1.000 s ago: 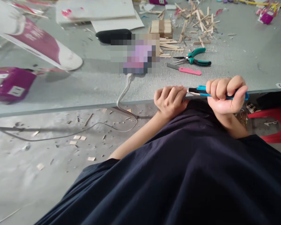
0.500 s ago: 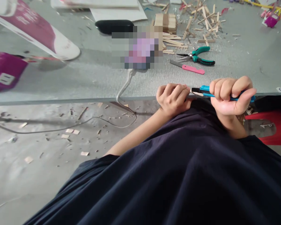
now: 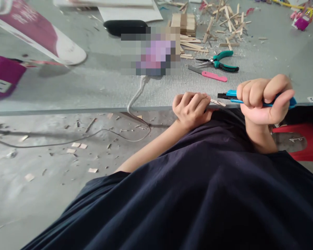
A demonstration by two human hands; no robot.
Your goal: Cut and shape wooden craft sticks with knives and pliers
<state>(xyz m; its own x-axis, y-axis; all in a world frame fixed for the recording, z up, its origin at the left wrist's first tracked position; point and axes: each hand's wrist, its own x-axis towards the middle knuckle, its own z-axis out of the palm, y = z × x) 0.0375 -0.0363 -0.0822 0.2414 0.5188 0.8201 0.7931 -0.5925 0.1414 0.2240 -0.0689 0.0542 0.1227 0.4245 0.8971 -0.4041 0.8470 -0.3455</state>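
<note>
My right hand (image 3: 266, 99) is wrapped round a blue and black utility knife (image 3: 231, 94), raised a little over the table's front edge, its tip pointing left. At the same edge my left hand (image 3: 191, 107) is closed on a thin wooden stick (image 3: 218, 102), whose end pokes out to the right of the fingers. A gap separates the knife tip from my left fingers. Behind the hands lie a pink-handled blade (image 3: 214, 76) and green and black pliers (image 3: 225, 66).
Wooden sticks (image 3: 191, 45) lie loose beside a stack of sticks (image 3: 184, 23) at the back. A blurred device with a white cable (image 3: 138, 92) is left of them. Further left are a black case (image 3: 126, 27), a pink and white container (image 3: 41, 29) and a purple box (image 3: 5, 76).
My right hand and the knife have moved right and slightly up, away from my left hand. More of the stick shows. My left hand has hardly moved.
</note>
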